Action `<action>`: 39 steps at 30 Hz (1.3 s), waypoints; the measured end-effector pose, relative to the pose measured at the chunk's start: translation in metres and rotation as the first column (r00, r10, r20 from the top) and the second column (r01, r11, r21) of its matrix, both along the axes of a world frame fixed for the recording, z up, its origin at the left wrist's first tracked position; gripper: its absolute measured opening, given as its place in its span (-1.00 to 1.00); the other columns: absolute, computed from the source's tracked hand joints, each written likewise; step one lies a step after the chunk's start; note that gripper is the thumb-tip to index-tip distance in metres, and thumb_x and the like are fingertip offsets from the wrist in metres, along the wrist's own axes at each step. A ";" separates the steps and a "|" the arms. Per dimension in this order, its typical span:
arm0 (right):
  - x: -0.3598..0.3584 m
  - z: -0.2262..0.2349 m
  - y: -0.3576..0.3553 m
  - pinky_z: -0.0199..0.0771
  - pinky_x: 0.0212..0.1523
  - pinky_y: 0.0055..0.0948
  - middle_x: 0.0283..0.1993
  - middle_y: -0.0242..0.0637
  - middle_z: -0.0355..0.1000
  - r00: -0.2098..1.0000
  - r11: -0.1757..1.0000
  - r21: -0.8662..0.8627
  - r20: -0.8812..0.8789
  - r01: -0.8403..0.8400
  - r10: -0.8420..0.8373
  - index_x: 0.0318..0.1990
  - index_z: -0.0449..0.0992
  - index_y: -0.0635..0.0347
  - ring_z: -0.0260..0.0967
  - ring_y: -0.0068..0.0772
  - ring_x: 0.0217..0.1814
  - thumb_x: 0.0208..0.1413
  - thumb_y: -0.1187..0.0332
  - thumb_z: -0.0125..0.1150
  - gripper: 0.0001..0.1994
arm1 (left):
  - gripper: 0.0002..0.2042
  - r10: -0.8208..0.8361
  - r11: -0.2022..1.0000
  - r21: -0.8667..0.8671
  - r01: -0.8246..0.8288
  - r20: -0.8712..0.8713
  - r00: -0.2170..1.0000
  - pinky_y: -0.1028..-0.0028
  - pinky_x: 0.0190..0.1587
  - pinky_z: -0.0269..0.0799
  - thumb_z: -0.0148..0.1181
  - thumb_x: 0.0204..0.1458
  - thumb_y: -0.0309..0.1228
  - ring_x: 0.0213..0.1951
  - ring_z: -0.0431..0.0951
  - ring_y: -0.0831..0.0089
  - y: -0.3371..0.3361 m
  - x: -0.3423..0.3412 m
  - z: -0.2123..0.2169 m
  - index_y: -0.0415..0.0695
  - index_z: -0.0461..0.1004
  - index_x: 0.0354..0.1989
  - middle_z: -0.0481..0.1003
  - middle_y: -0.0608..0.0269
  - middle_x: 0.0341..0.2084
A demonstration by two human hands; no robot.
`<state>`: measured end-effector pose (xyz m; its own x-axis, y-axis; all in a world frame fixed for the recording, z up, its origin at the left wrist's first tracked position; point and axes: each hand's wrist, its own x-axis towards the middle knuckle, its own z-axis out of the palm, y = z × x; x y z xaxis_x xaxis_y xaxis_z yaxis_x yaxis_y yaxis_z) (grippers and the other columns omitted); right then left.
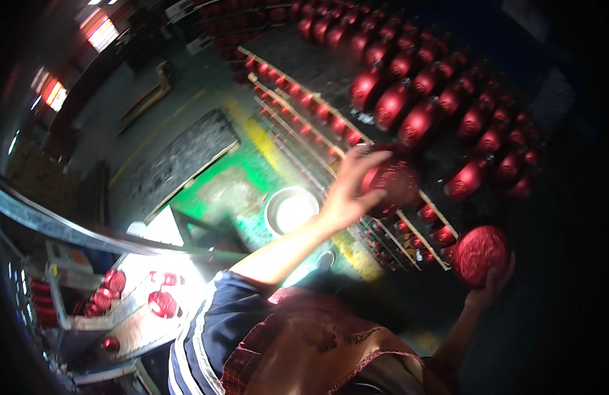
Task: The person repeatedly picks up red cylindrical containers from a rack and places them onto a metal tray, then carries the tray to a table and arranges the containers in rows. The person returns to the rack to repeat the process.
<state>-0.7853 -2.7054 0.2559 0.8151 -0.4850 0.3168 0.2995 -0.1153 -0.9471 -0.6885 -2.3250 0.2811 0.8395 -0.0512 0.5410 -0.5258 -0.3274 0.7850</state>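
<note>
My left hand (347,194) is wrapped round the side of a shiny red ball (395,181), in front of the rack's edge; motion blurs the hand and the ball slightly. Further right and nearer to me, my right hand (497,282) grips a second red ball (479,255) from below and from its right side. Its surface looks ridged and catches the light. Beyond both hands, rows of similar red balls (416,124), several with small dark necks on top, stand on the dark top board (298,62) of a rack.
Lower shelves of the rack (304,102) hold more red balls. A round, pale basin (291,210) stands on the green floor, beside a dark board (179,161). At lower left, a brightly lit worktable (136,326) bears several red balls. A curved metal bar (74,227) crosses the left side.
</note>
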 end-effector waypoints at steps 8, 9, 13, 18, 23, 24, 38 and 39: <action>0.027 -0.082 0.175 0.11 0.43 0.10 0.49 -0.07 0.04 0.580 0.051 0.848 0.316 -0.527 0.751 0.46 0.06 0.13 0.06 0.04 0.48 0.32 0.03 -0.03 -0.35 | -0.42 -0.353 0.126 -0.953 -0.277 -0.304 0.885 0.12 0.35 0.24 0.11 0.17 -0.34 0.27 0.37 0.17 0.155 -0.084 -0.141 -0.12 0.20 0.39 0.32 0.07 0.30; 0.043 -0.102 0.207 0.22 0.37 0.15 0.46 -0.01 0.10 0.564 -0.168 0.885 0.413 -0.435 0.715 0.42 0.12 0.23 0.15 0.07 0.44 0.33 0.06 -0.06 -0.39 | -0.46 -0.377 0.031 -0.940 -0.341 -0.327 0.866 0.07 0.30 0.30 0.10 0.18 -0.32 0.23 0.41 0.15 0.168 -0.078 -0.166 -0.13 0.25 0.35 0.36 0.08 0.26; 0.107 -0.179 0.309 0.57 0.07 -0.05 0.28 0.17 0.23 0.431 -0.416 0.903 0.420 -0.110 0.799 0.34 0.26 0.18 0.34 0.14 0.21 0.21 -0.04 0.10 -0.35 | -0.44 -0.547 -0.294 -0.810 -0.507 -0.293 0.784 0.02 -0.04 0.59 0.06 0.16 -0.08 0.12 0.47 0.00 0.213 -0.032 -0.254 -0.05 0.29 0.31 0.38 -0.12 0.18; 0.160 -0.240 0.396 0.63 -0.04 -0.13 0.24 0.17 0.22 0.431 -0.585 0.804 0.492 0.108 0.756 0.34 0.27 0.11 0.36 0.08 0.12 0.13 -0.11 0.22 -0.28 | -0.17 -0.686 -0.625 -0.712 -0.320 0.305 0.661 -0.01 -0.06 0.56 0.25 -0.08 0.13 0.14 0.36 -0.02 0.260 -0.001 -0.302 0.08 0.17 0.39 0.12 -0.13 0.32; 0.181 -0.259 0.455 0.64 -0.06 -0.15 0.25 0.17 0.21 0.514 -0.531 0.846 0.433 0.052 0.741 0.35 0.24 0.15 0.37 0.06 0.10 0.09 -0.09 0.27 -0.23 | -0.22 -0.601 -0.766 -0.575 -0.288 0.479 0.640 0.01 -0.05 0.55 0.30 -0.05 0.03 0.13 0.36 0.06 0.291 0.018 -0.306 0.04 0.21 0.35 0.12 -0.11 0.32; 0.185 -0.258 0.462 0.64 -0.06 -0.15 0.26 0.17 0.21 0.522 -0.512 0.858 0.423 0.032 0.741 0.35 0.23 0.15 0.37 0.06 0.10 0.08 -0.09 0.28 -0.23 | -0.23 -0.601 -0.767 -0.577 -0.282 0.491 0.631 0.02 -0.05 0.55 0.30 -0.05 0.03 0.12 0.37 0.06 0.296 0.021 -0.305 0.03 0.21 0.35 0.12 -0.11 0.31; 0.145 -0.232 0.458 0.57 -0.08 -0.05 0.30 0.10 0.20 0.274 -0.612 0.790 0.595 -0.029 0.755 0.37 0.23 0.08 0.31 0.10 0.14 0.15 -0.07 0.19 -0.29 | -0.25 -0.536 -0.715 -0.700 -0.007 0.541 0.648 -0.17 -0.08 0.58 0.11 0.15 -0.01 0.15 0.37 -0.18 0.284 -0.082 -0.268 0.07 -0.03 0.47 0.02 -0.26 0.36; 0.131 -0.236 0.449 0.58 -0.09 -0.05 0.32 0.06 0.19 0.257 -0.640 0.768 0.613 0.029 0.747 0.39 0.19 0.05 0.29 0.06 0.18 0.14 -0.08 0.21 -0.27 | -0.29 -0.542 -0.609 -0.789 0.087 0.493 0.681 -0.15 -0.13 0.63 0.05 0.21 -0.10 0.15 0.39 -0.26 0.279 -0.108 -0.266 -0.01 -0.06 0.48 0.03 -0.29 0.36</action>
<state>-0.6545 -2.2560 0.0197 0.5020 0.8621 0.0686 -0.8410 0.4681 0.2715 -0.7963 -2.0464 0.0149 0.9607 -0.1099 0.2550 0.1843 0.9392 -0.2896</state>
